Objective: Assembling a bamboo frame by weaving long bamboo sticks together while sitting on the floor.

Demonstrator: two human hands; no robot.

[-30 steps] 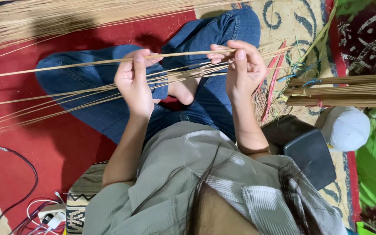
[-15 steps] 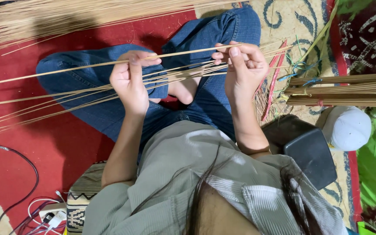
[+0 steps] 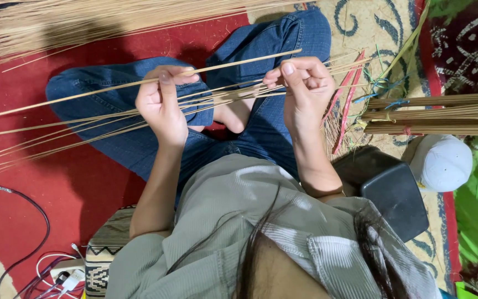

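Above the crossed legs in jeans (image 3: 139,111), two hands work a fan of thin sticks (image 3: 84,124). One stick (image 3: 239,62) rides apart, above the others; its long axis runs nearly level, tilted up to the right, its free end past the right knee and its other end off the left edge. The left hand (image 3: 161,102) is closed on it, thumb pressing it against the fingers. The right hand (image 3: 302,83) is closed too, pinching the near ends of the fan, which number too many to count and spread leftward. One tied bundle (image 3: 443,113) lies level at right, beside one white cap (image 3: 443,163) and one black box (image 3: 394,196).
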